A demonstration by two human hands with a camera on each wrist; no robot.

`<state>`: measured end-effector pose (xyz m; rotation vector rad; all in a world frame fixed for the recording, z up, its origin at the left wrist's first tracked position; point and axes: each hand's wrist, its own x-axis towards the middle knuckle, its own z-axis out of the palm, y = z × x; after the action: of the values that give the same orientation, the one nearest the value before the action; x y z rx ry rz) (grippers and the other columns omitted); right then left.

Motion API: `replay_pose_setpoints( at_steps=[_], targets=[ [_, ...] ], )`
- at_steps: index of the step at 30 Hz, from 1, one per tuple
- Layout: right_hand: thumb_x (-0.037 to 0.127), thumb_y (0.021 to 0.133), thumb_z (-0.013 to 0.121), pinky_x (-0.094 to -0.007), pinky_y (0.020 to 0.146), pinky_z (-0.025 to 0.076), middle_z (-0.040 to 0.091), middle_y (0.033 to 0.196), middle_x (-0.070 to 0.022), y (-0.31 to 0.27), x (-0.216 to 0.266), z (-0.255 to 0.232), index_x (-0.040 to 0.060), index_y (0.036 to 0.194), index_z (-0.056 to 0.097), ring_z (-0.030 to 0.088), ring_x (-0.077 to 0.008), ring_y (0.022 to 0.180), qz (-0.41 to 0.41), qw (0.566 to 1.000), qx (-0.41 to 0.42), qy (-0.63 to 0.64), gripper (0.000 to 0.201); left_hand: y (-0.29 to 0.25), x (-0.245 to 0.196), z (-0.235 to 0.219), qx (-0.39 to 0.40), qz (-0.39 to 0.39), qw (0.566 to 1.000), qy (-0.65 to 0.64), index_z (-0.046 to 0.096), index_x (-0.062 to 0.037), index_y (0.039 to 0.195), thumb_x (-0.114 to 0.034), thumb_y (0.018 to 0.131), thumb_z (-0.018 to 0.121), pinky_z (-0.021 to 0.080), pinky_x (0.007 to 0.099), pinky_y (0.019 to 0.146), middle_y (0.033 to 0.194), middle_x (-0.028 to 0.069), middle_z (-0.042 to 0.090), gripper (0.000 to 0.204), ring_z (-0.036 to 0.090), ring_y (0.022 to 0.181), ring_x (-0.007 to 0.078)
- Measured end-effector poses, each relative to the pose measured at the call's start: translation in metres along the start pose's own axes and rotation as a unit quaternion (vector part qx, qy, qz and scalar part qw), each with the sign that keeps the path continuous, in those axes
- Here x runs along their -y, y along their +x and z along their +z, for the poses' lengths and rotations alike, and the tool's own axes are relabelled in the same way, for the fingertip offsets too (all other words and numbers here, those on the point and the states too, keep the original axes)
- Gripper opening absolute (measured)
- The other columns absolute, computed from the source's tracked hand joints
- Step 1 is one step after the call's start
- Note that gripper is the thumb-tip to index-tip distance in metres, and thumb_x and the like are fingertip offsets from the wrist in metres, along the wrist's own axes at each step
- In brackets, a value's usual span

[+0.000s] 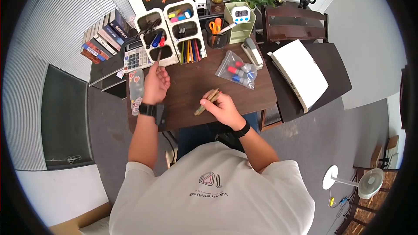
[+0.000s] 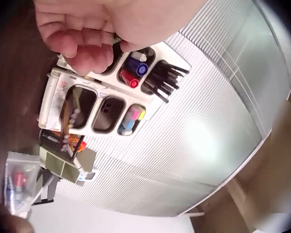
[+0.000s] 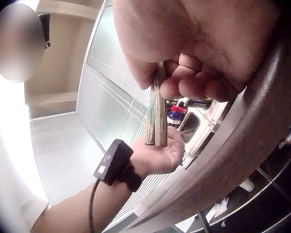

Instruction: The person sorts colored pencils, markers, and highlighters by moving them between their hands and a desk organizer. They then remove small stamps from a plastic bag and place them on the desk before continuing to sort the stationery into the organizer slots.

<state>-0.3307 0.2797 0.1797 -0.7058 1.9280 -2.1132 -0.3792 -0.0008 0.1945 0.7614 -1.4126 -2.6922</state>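
The left hand [image 1: 157, 83] is at the front of the white organiser [image 1: 170, 47], which stands at the far left of the table [image 1: 187, 78]. Its fingertips appear to pinch a slim stick [image 1: 160, 54] that reaches into the nearest compartment of the organiser's left column; the grip itself is mostly hidden. The right hand [image 1: 223, 105] has thumb and fingers clamped on a bundle of slim patterned sticks [image 3: 157, 119], held above the table toward its near edge, about midway between the left and right edges.

The step in hand looks to be sorting sticks at that compartment; whether the slim stick is going in or coming out, I cannot tell. If it is going in, the next move calls for lowering it within the compartment walls and letting go, then parting one more from the bundle while the right hand keeps the remainder together.

The bundle's long axis slants across the table, one end toward the far right corner, the other toward the near left corner. Its sticks lie roughly side by side. The slim stick runs nearly straight from the near edge toward the far edge, its far end in the compartment; how steeply it tilts is unclear.
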Motion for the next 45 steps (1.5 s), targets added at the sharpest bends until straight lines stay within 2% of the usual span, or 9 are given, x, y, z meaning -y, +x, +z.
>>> replay_pose_setpoints(
  at_steps=[6,12,16,18,21,24,28,38,45],
  targets=[
    [0.016,0.1,0.072,-0.0255,0.064,0.046,0.065,0.086,0.0005,-0.003,-0.005,0.001,-0.0007,0.098,0.07,0.054,-0.005,0.072,0.03,0.999,-0.021,0.031,0.017,0.029,-0.002,-0.006,0.026,0.019,0.998,-0.056,0.065,-0.0107,0.11,-0.052,0.104,0.059,0.041,0.0254,0.059,0.078,-0.0007,0.057,0.043,0.053,0.069,0.0132],
    [0.015,0.1,0.073,-0.0246,0.067,0.048,0.067,0.088,-0.0001,-0.001,-0.007,0.0,0.0,0.097,0.069,0.057,-0.0053,0.076,0.012,0.999,-0.009,0.032,0.015,-0.033,0.017,0.0,0.045,0.027,0.996,0.069,0.065,-0.0095,0.115,-0.045,0.108,0.053,0.041,0.0231,0.057,0.08,-0.0013,0.063,0.038,0.055,0.065,0.0094],
    [0.012,0.101,0.071,-0.0244,0.069,0.05,0.067,0.092,-0.0006,-0.001,-0.007,-0.002,0.0004,0.099,0.068,0.06,-0.0063,0.078,0.026,0.999,0.003,0.031,0.012,-0.114,0.043,0.021,0.166,0.049,0.908,0.383,0.068,-0.0023,0.115,-0.032,0.107,0.057,0.048,0.0233,0.056,0.084,0.0038,0.067,0.032,0.063,0.067,0.0091],
    [0.013,0.1,0.072,-0.0256,0.071,0.051,0.069,0.091,-0.0007,0.001,-0.006,-0.002,-0.0002,0.099,0.069,0.061,-0.0063,0.08,0.036,0.998,0.003,0.046,0.013,-0.128,0.065,0.017,0.23,0.17,0.828,0.482,0.069,0.001,0.111,-0.029,0.107,0.059,0.051,0.0258,0.06,0.085,0.0046,0.07,0.032,0.063,0.068,0.01],
    [0.013,0.1,0.071,-0.0253,0.07,0.051,0.068,0.089,-0.0005,0.001,-0.005,0.001,0.0002,0.102,0.07,0.061,-0.0062,0.079,0.01,0.999,0.014,0.04,0.013,-0.14,0.067,0.018,0.206,0.173,0.818,0.508,0.069,0.0031,0.109,-0.024,0.106,0.059,0.052,0.0278,0.064,0.086,0.0051,0.072,0.029,0.064,0.071,0.0107],
    [0.016,0.103,0.069,-0.0247,0.069,0.05,0.068,0.085,-0.0002,0.002,0.002,-0.001,0.0005,0.104,0.071,0.061,-0.0066,0.077,0.04,0.997,0.016,0.064,0.016,-0.134,0.058,0.007,0.164,0.102,0.895,0.402,0.07,0.0014,0.109,-0.024,0.107,0.056,0.051,0.0257,0.062,0.085,0.0044,0.072,0.029,0.063,0.069,0.0096],
    [0.022,0.106,0.064,-0.0236,0.069,0.049,0.067,0.082,-0.0001,0.003,-0.002,-0.006,0.0007,0.105,0.072,0.06,-0.0071,0.075,0.057,0.996,0.008,0.062,0.023,-0.097,0.038,-0.004,-0.003,0.105,0.969,0.223,0.064,-0.0075,0.097,-0.033,0.109,0.052,0.043,0.0223,0.053,0.074,0.0012,0.065,0.031,0.057,0.059,0.008],
    [0.022,0.106,0.065,-0.0223,0.07,0.048,0.067,0.085,-0.0007,-0.001,-0.008,-0.002,0.0002,0.105,0.071,0.061,-0.0063,0.076,0.037,0.998,-0.015,0.049,0.022,0.007,0.003,0.008,-0.023,0.06,0.997,0.034,0.068,-0.0092,0.101,-0.045,0.105,0.06,0.041,0.0219,0.055,0.076,-0.0016,0.063,0.037,0.055,0.061,0.0079],
    [0.019,0.106,0.064,-0.0239,0.072,0.049,0.068,0.089,-0.0025,0.0,-0.003,0.001,-0.0008,0.103,0.07,0.06,-0.0071,0.076,0.042,0.998,-0.001,0.041,0.021,-0.011,0.017,0.009,0.005,0.067,0.997,-0.041,0.07,-0.0072,0.111,-0.044,0.105,0.06,0.039,0.0217,0.052,0.078,-0.0018,0.062,0.039,0.052,0.06,0.0063]
  ],
)
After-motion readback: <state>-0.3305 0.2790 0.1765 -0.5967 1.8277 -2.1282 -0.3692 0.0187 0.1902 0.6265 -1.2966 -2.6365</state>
